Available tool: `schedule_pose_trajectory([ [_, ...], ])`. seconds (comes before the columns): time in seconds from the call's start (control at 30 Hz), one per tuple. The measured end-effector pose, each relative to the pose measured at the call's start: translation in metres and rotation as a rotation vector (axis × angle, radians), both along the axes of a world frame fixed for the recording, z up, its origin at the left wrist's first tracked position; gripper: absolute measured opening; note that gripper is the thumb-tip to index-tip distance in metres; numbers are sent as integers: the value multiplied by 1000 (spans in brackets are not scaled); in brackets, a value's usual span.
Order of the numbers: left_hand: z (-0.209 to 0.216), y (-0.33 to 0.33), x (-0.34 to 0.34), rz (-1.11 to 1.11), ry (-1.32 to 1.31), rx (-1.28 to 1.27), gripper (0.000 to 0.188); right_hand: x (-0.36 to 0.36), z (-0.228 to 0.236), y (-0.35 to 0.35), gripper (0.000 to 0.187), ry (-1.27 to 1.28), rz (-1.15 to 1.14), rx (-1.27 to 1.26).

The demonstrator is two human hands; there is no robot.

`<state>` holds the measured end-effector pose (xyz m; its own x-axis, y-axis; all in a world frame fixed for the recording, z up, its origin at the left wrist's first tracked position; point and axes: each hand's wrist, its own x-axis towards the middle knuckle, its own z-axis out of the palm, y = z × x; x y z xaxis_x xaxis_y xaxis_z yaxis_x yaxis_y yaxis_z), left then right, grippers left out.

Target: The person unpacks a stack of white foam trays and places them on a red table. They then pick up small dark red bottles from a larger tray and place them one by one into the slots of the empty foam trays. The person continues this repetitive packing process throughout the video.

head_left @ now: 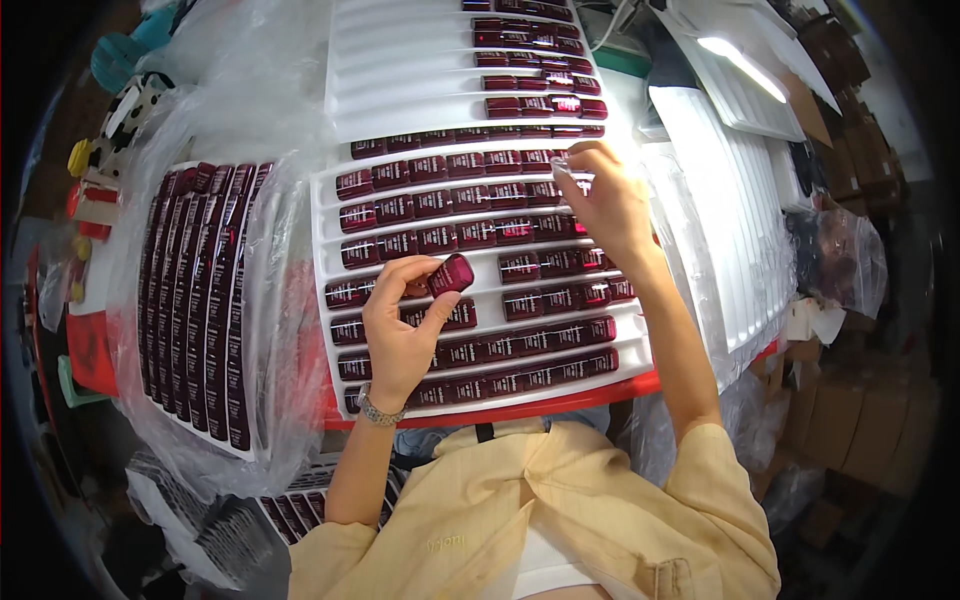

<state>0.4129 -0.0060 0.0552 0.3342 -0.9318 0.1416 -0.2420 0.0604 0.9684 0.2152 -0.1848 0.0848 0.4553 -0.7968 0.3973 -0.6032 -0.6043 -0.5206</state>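
Observation:
My left hand (398,320) grips a small, squarish dark red bottle (451,274) with pale print between thumb and fingers. It is raised just above a white ribbed tray (487,309), where similar bottles lie on their sides in rows. Two of the middle rows have a gap to the right of this hand. Over the upper right rows, my right hand (607,190) is closed in a pinch, thumb against fingers. A small whitish, clear-looking bit (560,167) shows at its fingertips, too small to name. My hands hide some of the bottles beneath them.
Behind, another white tray (400,70) carries bottles only at its right side. A plastic-wrapped tray of bottles (200,300) stands at left. White trays (715,200) lie at right under a bright lamp (742,68). The red table edge (500,412) runs before me.

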Motion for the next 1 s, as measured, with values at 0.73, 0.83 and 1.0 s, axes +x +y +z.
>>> schedule_pose_trajectory([
  [0.73,-3,-22,-12,-67,-691,-59,29,-28,9,50,23,-1188,108,1185],
  [0.83,-3,-19,-15,-50,-710,-57,32,-30,2,63,25,-1069,240,1301],
  [1.0,10,10,3,-172,-863,40,34,-18,4,89,19,-1129,142,1047],
])
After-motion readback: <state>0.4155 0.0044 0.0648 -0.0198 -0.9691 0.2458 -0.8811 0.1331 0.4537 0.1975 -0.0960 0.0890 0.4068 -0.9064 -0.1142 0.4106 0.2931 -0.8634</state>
